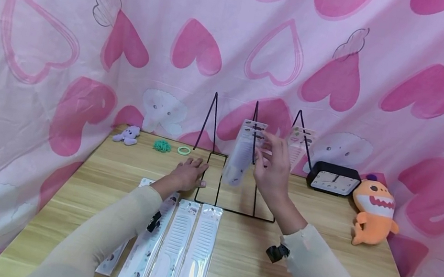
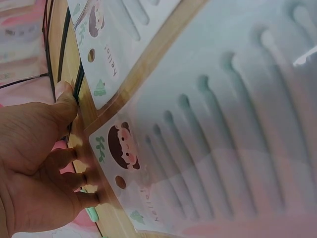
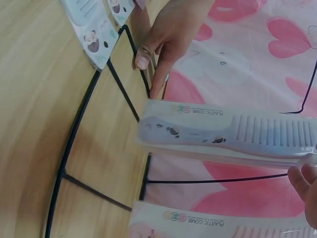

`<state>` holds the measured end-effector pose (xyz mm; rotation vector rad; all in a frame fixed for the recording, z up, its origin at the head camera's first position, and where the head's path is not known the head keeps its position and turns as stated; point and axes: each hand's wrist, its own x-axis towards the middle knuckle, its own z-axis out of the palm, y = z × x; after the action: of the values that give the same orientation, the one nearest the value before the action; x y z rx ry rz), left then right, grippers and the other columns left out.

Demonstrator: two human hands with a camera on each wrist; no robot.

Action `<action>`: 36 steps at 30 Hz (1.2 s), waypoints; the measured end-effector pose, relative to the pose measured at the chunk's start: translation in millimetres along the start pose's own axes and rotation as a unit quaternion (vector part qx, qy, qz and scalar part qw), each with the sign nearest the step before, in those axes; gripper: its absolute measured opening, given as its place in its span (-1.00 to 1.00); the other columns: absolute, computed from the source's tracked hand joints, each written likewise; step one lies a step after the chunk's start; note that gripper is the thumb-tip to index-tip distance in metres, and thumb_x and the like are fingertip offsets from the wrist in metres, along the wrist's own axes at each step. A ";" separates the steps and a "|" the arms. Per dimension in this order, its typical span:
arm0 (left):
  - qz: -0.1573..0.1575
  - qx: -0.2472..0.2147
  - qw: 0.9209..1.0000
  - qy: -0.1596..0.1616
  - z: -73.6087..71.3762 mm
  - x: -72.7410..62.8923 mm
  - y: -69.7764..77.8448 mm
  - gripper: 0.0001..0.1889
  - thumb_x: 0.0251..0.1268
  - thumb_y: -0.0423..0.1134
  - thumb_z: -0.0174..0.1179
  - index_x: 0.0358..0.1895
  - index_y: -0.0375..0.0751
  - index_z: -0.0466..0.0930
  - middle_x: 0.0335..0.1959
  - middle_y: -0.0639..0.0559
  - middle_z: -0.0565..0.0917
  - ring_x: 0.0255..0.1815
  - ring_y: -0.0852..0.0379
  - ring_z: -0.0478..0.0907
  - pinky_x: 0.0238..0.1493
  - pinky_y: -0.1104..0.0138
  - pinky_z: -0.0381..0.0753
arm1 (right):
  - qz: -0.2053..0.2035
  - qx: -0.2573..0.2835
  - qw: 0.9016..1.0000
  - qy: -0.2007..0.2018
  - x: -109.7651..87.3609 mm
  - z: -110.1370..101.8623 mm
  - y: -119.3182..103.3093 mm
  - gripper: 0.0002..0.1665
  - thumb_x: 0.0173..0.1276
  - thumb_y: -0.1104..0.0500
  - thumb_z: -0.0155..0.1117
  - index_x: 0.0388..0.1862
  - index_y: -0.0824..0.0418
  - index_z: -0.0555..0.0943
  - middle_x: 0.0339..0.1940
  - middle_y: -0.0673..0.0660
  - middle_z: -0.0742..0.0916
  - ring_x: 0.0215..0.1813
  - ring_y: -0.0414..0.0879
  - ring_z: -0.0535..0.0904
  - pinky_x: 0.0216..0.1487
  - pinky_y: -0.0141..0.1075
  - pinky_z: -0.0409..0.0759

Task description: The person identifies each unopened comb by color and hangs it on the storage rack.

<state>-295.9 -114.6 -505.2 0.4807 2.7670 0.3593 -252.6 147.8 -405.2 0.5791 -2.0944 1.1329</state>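
My right hand (image 1: 275, 168) is at the upper right edge of a packaged comb (image 1: 238, 160) hanging on the middle hook of a black wire rack (image 1: 242, 213); its curled fingers (image 3: 299, 183) seem to pinch the package edge. A second card shows behind that package. Another packaged comb (image 1: 296, 150), pink in the right wrist view, hangs from the right-hand hook. With fingers spread, my left hand (image 1: 186, 175) rests on the table by the rack's left side, its thumb (image 2: 64, 99) against the base wire. Below it, several packaged combs (image 1: 200, 251) lie flat in a row.
On the table's right are a black clock (image 1: 334, 179) and an orange plush shark (image 1: 373, 213). At the back left lie a purple plush toy (image 1: 128, 135), a green coil (image 1: 161, 146) and a light green ring (image 1: 183, 150). A pink heart-patterned curtain (image 1: 197, 47) stands behind.
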 end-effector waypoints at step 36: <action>0.006 0.000 1.000 0.003 2.6 0.4 -3.0 -0.22 0.74 0.09 0.13 0.82 -0.10 0.12 0.87 -0.25 0.03 0.86 -0.43 -0.08 0.79 -0.37 0.08 | 0.121 -0.193 0.929 -0.292 -120.8 -63.7 70.5 -0.45 0.58 0.00 0.50 0.35 0.32 0.72 0.28 0.38 0.76 0.30 0.36 0.74 0.34 0.29 0.72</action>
<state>-296.2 -116.7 -508.6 0.4984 2.7715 0.3644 -195.0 246.4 -508.1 0.5151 -2.8787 0.6766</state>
